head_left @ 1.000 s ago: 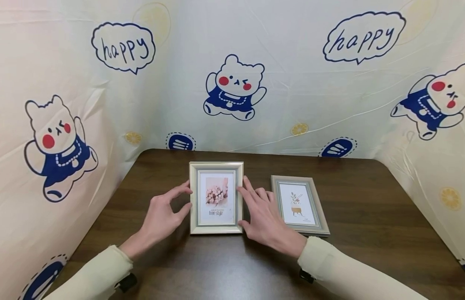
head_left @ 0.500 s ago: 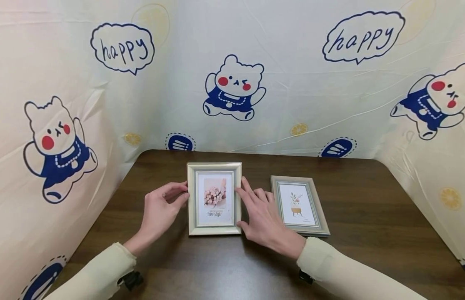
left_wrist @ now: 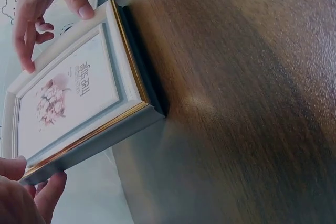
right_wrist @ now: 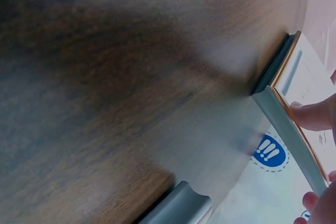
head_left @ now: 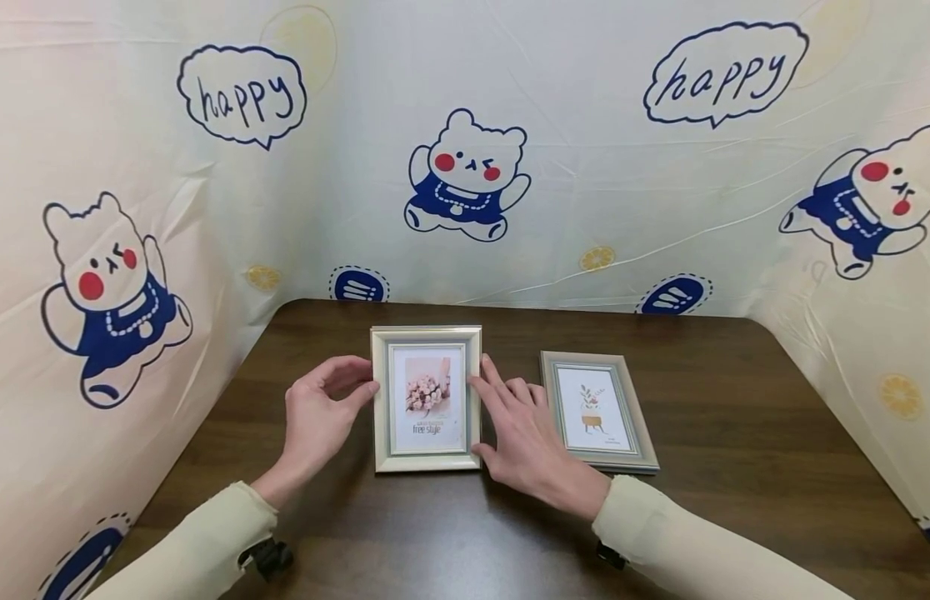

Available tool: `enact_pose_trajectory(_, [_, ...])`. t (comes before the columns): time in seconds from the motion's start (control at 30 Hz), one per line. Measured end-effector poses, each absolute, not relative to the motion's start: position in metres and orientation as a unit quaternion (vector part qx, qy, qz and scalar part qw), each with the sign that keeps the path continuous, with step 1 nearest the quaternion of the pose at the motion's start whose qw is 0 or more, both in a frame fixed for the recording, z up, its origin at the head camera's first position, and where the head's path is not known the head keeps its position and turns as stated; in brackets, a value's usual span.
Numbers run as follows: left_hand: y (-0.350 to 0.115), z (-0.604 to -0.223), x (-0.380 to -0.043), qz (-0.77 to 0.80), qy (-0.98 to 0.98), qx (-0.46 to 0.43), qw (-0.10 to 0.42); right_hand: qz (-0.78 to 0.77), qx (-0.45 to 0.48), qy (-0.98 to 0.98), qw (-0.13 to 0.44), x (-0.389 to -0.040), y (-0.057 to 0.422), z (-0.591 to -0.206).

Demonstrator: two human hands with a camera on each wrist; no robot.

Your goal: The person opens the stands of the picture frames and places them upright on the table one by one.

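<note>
A cream picture frame (head_left: 426, 461) with a blush flower print stands in the middle of the table, its lower edge resting on the tabletop. My left hand (head_left: 318, 421) pinches its left side, thumb at the front and fingers partly hidden behind. On the opposite side, my right hand (head_left: 525, 437) holds the right edge, thumb low on the front and fingers higher up. The left wrist view shows both hands on this picture frame (left_wrist: 118, 72). In the right wrist view, the thumb (right_wrist: 312, 116) lies on its face. Just right of that hand is a second, beige picture frame (head_left: 639, 408) with a plant print.
The dark wooden table (head_left: 742, 400) has rounded far corners. Pale cloth (head_left: 360, 167) with printed bears surrounds it on the left, back and right. A corner of the second frame (right_wrist: 181, 205) juts into the right wrist view.
The cream picture frame has shifted slightly left. My left hand, earlier spread at its left side, has closed its thumb and fingers on that edge. The second frame stays put.
</note>
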State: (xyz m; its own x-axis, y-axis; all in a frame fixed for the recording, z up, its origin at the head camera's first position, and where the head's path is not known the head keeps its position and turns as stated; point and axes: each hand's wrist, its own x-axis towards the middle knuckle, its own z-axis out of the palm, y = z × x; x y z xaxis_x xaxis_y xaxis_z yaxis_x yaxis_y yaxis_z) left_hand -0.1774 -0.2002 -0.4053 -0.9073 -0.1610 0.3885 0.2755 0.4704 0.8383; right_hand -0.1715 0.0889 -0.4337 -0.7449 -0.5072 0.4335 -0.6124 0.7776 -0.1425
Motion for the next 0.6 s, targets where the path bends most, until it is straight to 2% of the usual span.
enact_pose_trajectory(0.23, [-0.204, -0.403, -0.182, -0.480, -0.852, -0.076, 0.194, 0.137, 0.309, -0.920, 0.199, -0.171, 0.090, -0.435])
enact_pose_trajectory(0.6, [-0.213, -0.397, -0.190, -0.488, -0.852, -0.142, 0.123, 0.129, 0.308, -0.922, 0.198, -0.170, 0.089, -0.433])
